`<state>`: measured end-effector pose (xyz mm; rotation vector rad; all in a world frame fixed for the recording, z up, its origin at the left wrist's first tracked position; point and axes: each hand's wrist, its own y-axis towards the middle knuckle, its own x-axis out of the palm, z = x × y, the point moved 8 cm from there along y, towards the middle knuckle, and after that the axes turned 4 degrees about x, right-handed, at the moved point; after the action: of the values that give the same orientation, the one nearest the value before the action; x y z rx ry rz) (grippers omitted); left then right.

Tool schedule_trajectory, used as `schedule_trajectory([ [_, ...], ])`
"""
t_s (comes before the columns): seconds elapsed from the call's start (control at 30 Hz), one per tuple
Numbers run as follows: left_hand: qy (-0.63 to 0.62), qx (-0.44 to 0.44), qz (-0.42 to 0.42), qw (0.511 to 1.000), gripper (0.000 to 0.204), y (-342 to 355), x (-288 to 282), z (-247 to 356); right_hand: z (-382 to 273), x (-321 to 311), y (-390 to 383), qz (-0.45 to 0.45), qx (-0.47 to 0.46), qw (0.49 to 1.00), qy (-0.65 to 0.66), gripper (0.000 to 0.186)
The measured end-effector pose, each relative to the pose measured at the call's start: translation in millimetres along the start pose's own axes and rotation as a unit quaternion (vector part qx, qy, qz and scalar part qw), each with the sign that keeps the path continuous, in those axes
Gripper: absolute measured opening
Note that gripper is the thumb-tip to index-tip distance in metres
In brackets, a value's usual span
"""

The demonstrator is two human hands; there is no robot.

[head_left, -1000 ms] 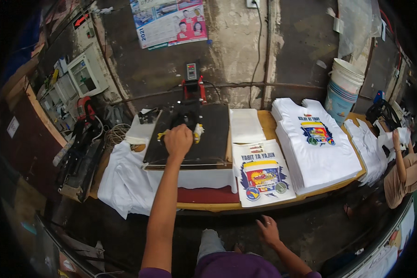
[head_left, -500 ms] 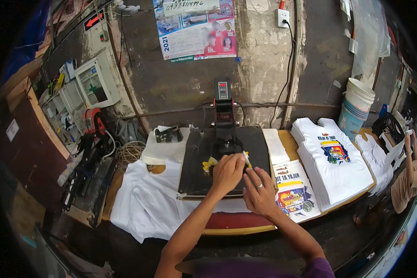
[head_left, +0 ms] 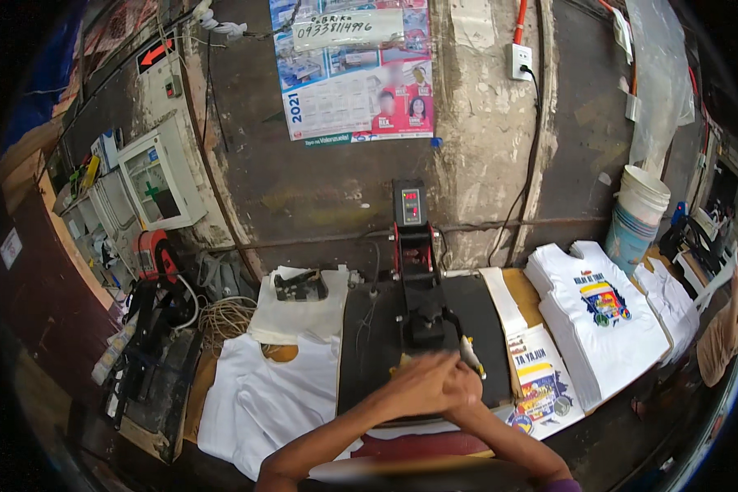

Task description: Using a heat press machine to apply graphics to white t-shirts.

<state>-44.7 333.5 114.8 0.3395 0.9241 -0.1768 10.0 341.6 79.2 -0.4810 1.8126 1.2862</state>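
Observation:
A heat press with a black top plate (head_left: 369,328) stands before me, its lever arm (head_left: 418,283) rising at the back to a small control box (head_left: 411,204) with a lit red display. My left hand (head_left: 418,384) lies across my right hand (head_left: 465,387), the two touching above the plate's front part. Motion smears the fingers, and the left hand partly covers the right. Just beyond them, pale and yellow wrapping (head_left: 472,356) shows on the press handle. Whether either hand touches the handle I cannot tell. White fabric beneath the plate is mostly hidden.
A white shirt (head_left: 254,402) lies left of the press. To the right are a printed sheet (head_left: 541,381), a stack of printed white shirts (head_left: 603,328) and nested buckets (head_left: 635,217). Another black machine (head_left: 152,353) stands far left. A person (head_left: 726,328) is at far right.
My hands have come off the handle's top and together, one across the other. The whole scene sits lower in the picture as the view has tilted up.

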Motion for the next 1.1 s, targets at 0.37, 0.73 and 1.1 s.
schedule_trajectory([
  [0.37, -0.072, -0.069, 0.02, 0.995, 0.057, 7.5, -4.6, 1.6, 13.0, 46.8, -11.3, -0.193, 0.019, 0.981, 0.021, 0.018],
  [0.73, 0.109, 0.205, 0.452, 0.861, 0.04, -13.0, -264.5, 83.7, 26.3, -183.7, 246.9, 0.116, -0.023, 0.958, -0.262, 0.018],
  [1.1, 0.101, -0.143, 0.3, 0.938, 0.035, -177.3, -9.5, -148.2, 59.7, -199.6, 358.1, 0.203, -0.094, 0.947, -0.23, 0.047],
])
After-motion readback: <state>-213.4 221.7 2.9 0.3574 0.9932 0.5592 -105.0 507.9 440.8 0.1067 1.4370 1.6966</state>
